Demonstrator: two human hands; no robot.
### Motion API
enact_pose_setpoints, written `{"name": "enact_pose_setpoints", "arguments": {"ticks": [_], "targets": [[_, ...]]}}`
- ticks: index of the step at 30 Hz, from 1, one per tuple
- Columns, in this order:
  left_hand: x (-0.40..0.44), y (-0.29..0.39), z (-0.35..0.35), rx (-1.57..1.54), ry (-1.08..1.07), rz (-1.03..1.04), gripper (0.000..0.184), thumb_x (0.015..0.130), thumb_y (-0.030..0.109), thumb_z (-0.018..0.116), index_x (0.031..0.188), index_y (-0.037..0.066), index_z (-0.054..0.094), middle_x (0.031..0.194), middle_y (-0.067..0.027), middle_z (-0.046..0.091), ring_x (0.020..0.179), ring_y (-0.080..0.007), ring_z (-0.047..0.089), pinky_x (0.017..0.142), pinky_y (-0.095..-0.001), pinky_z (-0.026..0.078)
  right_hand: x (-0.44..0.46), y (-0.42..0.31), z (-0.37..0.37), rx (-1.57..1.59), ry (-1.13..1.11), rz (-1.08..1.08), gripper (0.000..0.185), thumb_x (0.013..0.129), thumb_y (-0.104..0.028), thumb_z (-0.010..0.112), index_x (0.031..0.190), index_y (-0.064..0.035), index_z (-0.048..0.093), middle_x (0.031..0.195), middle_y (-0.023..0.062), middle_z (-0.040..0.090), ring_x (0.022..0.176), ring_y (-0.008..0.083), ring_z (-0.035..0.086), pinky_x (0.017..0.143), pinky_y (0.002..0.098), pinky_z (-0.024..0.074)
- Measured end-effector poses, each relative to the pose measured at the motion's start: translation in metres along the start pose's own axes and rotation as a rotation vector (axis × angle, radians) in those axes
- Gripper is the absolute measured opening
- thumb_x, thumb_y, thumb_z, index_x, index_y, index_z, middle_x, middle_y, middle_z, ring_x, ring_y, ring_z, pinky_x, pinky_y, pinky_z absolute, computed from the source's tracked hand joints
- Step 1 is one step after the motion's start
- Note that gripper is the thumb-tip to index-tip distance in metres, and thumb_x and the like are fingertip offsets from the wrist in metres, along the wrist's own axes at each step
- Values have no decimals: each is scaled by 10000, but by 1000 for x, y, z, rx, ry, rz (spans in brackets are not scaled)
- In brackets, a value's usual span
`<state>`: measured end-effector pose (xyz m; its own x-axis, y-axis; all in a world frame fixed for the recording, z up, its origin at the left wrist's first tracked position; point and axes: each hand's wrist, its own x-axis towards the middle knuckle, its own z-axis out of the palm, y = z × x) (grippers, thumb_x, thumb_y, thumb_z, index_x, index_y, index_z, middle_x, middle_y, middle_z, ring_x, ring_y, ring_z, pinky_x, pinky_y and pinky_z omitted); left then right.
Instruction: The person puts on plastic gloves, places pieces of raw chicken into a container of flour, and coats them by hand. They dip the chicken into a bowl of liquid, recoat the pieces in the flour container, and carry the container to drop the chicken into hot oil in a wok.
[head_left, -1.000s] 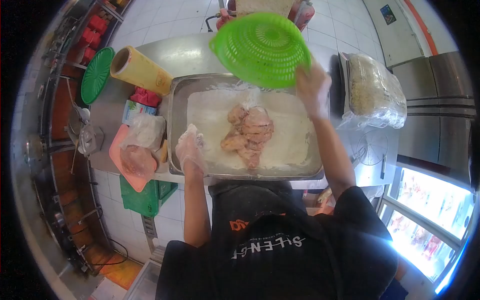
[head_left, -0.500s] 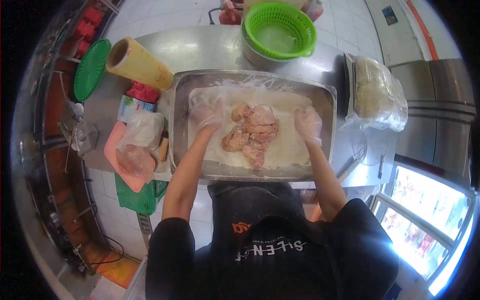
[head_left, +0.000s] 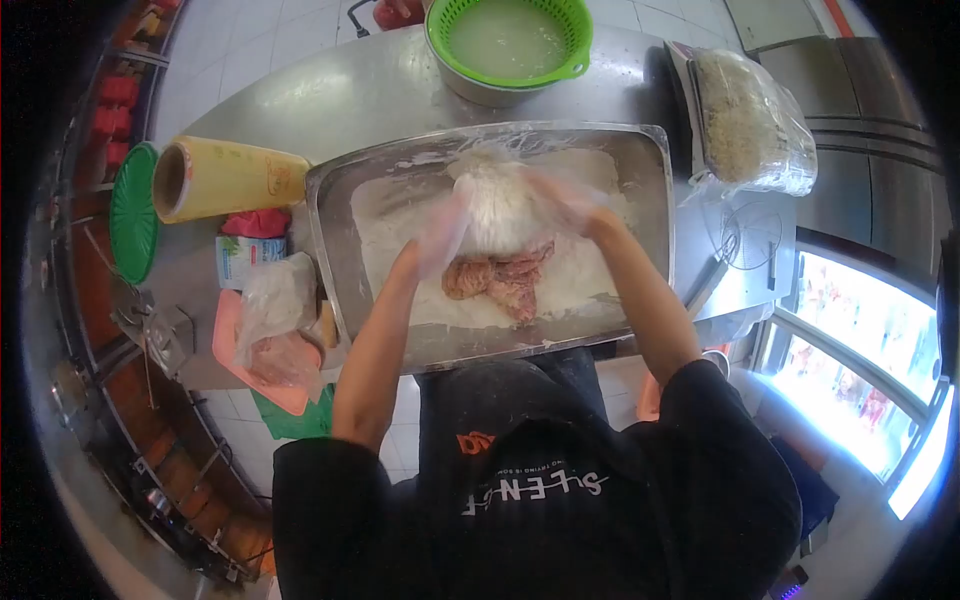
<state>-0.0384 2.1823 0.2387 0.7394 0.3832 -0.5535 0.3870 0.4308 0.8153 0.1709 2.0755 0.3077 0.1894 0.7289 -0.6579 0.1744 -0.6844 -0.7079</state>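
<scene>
A large metal tray [head_left: 490,350] holds a layer of white flour [head_left: 590,285]. Raw meat pieces [head_left: 510,280] lie in its middle, partly covered by a white heap of flour [head_left: 498,215]. At the left side of that heap is my left hand [head_left: 445,228], in a clear glove, its fingers smeared by motion. My right hand [head_left: 570,205], gloved too and blurred, is at the heap's right side. Both hands seem to cup the flour above the meat, but the fingertips are hard to make out.
Behind the tray a green colander [head_left: 580,62] sits on a bowl. On the left are a yellow wrap roll [head_left: 240,180], a green lid [head_left: 133,213] and a pink tray [head_left: 228,330] with bags. At right lie a wrapped package [head_left: 755,125] and a wire strainer [head_left: 745,235].
The green colander was put down onto the bowl behind the tray. Both hands have moved inward from the tray's sides, and flour now covers the upper meat pieces. The view has shifted.
</scene>
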Motion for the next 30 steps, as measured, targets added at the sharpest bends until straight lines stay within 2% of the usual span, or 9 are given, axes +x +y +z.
{"name": "enact_pose_setpoints", "arguments": {"ticks": [3, 5, 10, 15, 17, 20, 22, 24, 30], "targets": [[-49, -9, -7, 219, 228, -191, 699, 1065, 550, 301, 1506, 18, 411, 1525, -193, 441, 1420, -279, 395, 1172, -387, 284, -13, 76, -19, -180, 137, 77, 673, 1042, -569, 382, 1443, -46, 515, 1316, 157, 607, 1172, 259, 558, 1056, 401, 408], [-63, -52, 8, -83, 328, -274, 700, 1059, 566, 291, 1510, 42, 398, 1528, -171, 432, 1403, -284, 409, 1164, -409, 303, -21, 150, 9, 147, 367, 269, 700, 1055, -569, 338, 1534, -61, 381, 1496, 150, 472, 1350, 270, 455, 1160, 420, 310], [-78, -105, 66, -767, 534, -473, 709, 1048, 600, 263, 1517, 79, 374, 1544, -123, 404, 1382, -290, 427, 1150, -458, 341, -67, 23, 90, 913, 244, 581, 669, 1071, -534, 174, 1477, -67, 427, 1305, 171, 604, 1122, 293, 646, 896, 459, 563], [-66, -63, 92, -1121, 233, -373, 745, 1045, 607, 234, 1550, 63, 297, 1574, -97, 358, 1432, -271, 339, 1179, -432, 266, -52, 37, 124, 1281, 279, 457, 685, 1040, -595, 266, 1446, -75, 453, 1247, 145, 624, 1050, 280, 660, 834, 456, 580], [-87, -38, 78, -780, 117, -157, 725, 1051, 583, 255, 1526, 43, 347, 1571, -120, 375, 1404, -278, 388, 1169, -444, 306, -77, 66, 111, 1242, 124, 295, 688, 1030, -599, 313, 1450, -69, 444, 1267, 133, 622, 1080, 273, 651, 897, 447, 557], [-95, -30, 69, -726, 423, -237, 718, 1052, 558, 306, 1517, 14, 369, 1545, -150, 416, 1371, -285, 436, 1164, -421, 317, -84, 74, 84, 887, 260, 453, 670, 1017, -600, 354, 1444, -100, 480, 1293, 149, 625, 1143, 296, 625, 1029, 430, 475], [-78, -27, 59, -658, 642, -349, 727, 1047, 550, 347, 1517, -4, 366, 1501, -162, 465, 1345, -287, 465, 1158, -393, 314, -74, 85, 65, 63, 381, 376, 642, 1014, -571, 389, 1420, -91, 519, 1302, 173, 624, 1187, 317, 596, 1066, 411, 431], [-56, -36, 46, -411, 716, -420, 742, 1041, 548, 391, 1515, -22, 362, 1438, -168, 530, 1312, -286, 498, 1146, -368, 315, -54, 94, 62, -161, 454, 350, 651, 1004, -554, 433, 1420, -61, 522, 1316, 197, 615, 1251, 344, 546, 1099, 409, 387], [9, -60, 53, -95, 468, -13, 578, 1016, 437, 543, 1413, 18, 514, 1273, -121, 635, 1146, -211, 594, 958, -343, 451, 13, 71, 84, 557, 356, 246, 789, 980, -527, 530, 1500, 40, 359, 1405, 213, 559, 1404, 319, 422, 1154, 386, 332]]}}
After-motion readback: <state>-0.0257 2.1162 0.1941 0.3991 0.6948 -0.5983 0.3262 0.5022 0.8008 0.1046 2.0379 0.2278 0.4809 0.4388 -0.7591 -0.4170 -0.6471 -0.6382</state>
